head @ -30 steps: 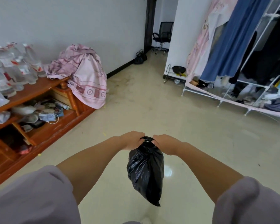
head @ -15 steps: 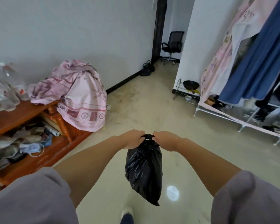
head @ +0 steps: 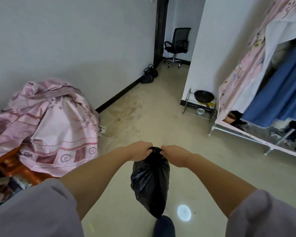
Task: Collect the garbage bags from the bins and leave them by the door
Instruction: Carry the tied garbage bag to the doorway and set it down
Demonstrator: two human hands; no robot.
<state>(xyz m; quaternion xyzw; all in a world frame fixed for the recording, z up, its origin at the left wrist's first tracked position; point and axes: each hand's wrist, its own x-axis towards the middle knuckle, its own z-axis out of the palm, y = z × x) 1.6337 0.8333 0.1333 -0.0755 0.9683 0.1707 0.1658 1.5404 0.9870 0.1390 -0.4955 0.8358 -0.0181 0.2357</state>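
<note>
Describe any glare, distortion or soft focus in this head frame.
Head view: even daylight; one round glare spot on the glossy floor beside the black garbage bag; wide-angle bending leans the dark door frame and wardrobe; the sleeves at the bottom corners look soft.

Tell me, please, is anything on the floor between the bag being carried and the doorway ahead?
Nothing visible blocks the way. The black bag hangs from the left hand and right hand; bare floor runs to the doorway, where another bag sits against the wall.
</note>
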